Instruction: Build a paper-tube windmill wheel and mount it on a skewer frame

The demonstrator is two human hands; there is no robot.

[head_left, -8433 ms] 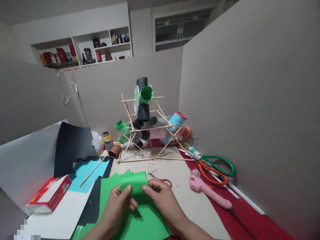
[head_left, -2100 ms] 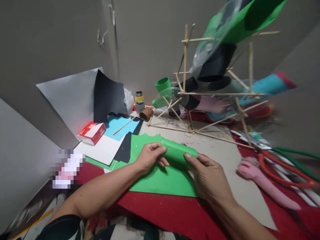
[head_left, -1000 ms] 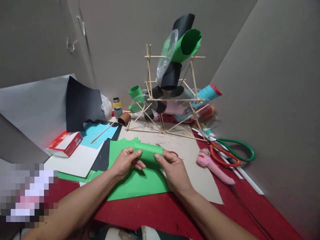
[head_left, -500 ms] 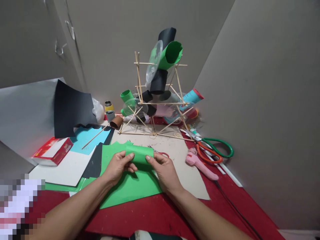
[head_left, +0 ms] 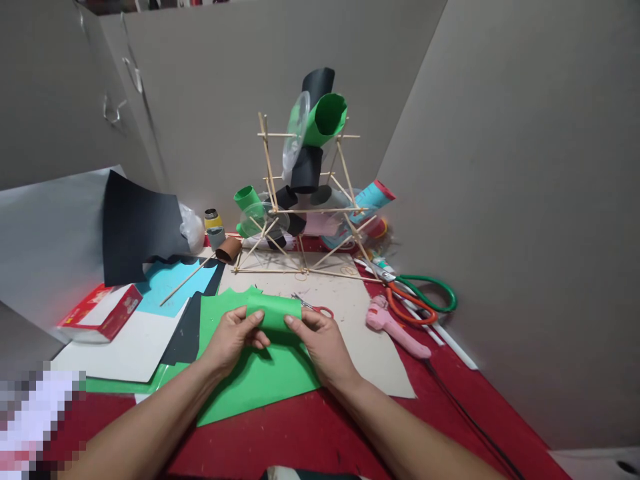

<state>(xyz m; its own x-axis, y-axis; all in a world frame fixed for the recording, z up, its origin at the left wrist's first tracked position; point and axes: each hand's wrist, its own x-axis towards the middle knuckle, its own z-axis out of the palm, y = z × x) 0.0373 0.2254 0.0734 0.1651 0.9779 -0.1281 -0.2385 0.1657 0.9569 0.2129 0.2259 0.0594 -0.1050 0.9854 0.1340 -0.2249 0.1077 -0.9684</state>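
A small piece of green paper point(head_left: 274, 312), curved into a roll, is held up between both hands. My left hand point(head_left: 235, 340) grips its left end with the thumb on top. At the right end, my right hand point(head_left: 323, 340) pinches it in the same way, thumb in front and fingers behind. Below the hands lies a larger green sheet point(head_left: 250, 393) with a scalloped far edge. Small red-handled scissors point(head_left: 325, 311) rest just beyond my right hand, partly hidden by it.
A wooden-stick frame point(head_left: 270, 271) carrying plastic discs and paper tubes stands behind. To the right lie large scissors point(head_left: 453, 293) and a pink glue gun point(head_left: 400, 337) with its cord. A red box point(head_left: 100, 313), blue paper point(head_left: 175, 287) and black paper point(head_left: 137, 230) are at left.
The whole view has shifted slightly, with the scene sitting a little lower and further left. Both hands keep their hold on the curved green paper, which looks nearly unchanged.
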